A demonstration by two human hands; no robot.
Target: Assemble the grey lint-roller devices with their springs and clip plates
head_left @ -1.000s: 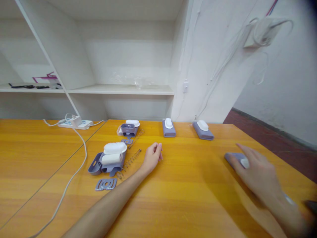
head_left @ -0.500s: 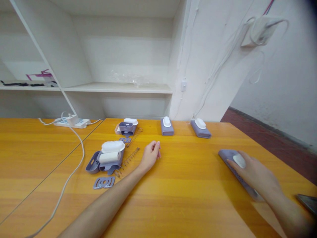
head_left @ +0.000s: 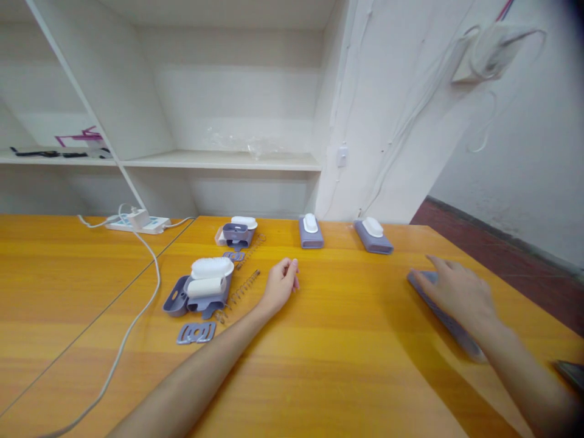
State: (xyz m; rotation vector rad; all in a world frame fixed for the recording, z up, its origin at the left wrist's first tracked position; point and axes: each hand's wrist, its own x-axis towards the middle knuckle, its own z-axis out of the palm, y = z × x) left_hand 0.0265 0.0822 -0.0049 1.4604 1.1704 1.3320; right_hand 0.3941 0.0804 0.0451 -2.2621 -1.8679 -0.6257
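My right hand (head_left: 460,295) hovers over a long purple-grey plastic case (head_left: 449,325) at the right of the table, thumb and fingers apart; the hand hides much of the case. My left hand (head_left: 280,283) rests on the table with its fingers curled, and I see nothing in them. A coil spring (head_left: 244,287) lies just left of it. Farther left are a white bristled brush head (head_left: 212,267), a white roller (head_left: 206,287), a purple-grey cup-like part (head_left: 176,298) and a flat slotted purple-grey plate (head_left: 196,333).
At the back, two purple-grey cases (head_left: 311,237) (head_left: 376,240) carry white oval tops. A second group of parts (head_left: 237,232) sits back left with another spring (head_left: 253,250). A power strip (head_left: 141,224) and its white cable (head_left: 157,274) lie left. A dark flat object (head_left: 570,370) is at the right edge.
My right hand has loosened from the white top of the case, its fingers spreading and lifting. My left hand stays in place on the table. The view has shifted slightly.
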